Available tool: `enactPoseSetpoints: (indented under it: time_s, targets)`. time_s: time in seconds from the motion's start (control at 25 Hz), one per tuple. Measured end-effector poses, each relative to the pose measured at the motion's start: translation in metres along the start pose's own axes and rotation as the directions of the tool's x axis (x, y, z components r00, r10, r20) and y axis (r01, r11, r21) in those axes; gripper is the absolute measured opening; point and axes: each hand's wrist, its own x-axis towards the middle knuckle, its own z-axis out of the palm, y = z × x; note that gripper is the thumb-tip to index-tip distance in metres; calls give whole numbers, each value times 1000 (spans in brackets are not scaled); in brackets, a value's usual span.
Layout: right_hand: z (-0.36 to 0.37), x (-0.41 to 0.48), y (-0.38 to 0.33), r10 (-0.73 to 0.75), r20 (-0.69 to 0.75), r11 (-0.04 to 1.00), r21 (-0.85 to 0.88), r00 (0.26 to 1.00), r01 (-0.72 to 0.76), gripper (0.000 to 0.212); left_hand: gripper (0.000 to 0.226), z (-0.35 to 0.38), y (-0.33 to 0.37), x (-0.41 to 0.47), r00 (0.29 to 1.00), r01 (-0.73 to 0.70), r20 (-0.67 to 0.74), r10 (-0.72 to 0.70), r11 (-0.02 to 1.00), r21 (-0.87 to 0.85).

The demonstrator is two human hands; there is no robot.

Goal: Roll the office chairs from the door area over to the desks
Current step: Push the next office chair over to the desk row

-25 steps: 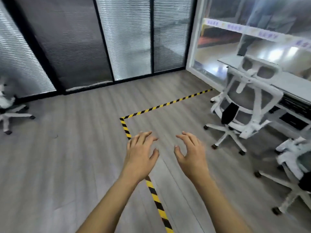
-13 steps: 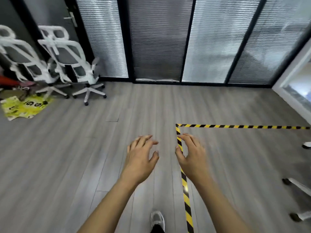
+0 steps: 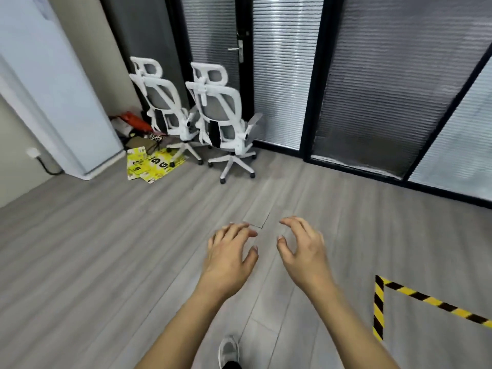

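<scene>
Now nearer, seemingly, two chairs ahead

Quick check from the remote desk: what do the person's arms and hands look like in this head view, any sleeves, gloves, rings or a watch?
Both forearms are bare as far as the frame shows, with no sleeves in view. The left hand and right hand wear no gloves, and no rings, watch or wristband show. The fingernails look short and unpainted. Below, a grey sneaker appears on one foot.

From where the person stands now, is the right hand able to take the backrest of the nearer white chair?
Probably not yet. The right hand is open and empty, with bare floor between it and the nearer chair by the door; nothing blocks the way, so walking closer should do.
</scene>
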Motion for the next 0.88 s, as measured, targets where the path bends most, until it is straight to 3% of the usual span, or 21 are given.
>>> enactPoseSetpoints:
  time_s: [0.4,0.88]
  targets:
    - [153,328,-11,6,-23,1000,10,1000,-6,31,28,-32,-183,313,996,6,-91,-8,1000,-21]
    - [327,707,55,45,-63,984,173,997,-33,31,28,-22,-350,683,998,30,-50,-26,995,91]
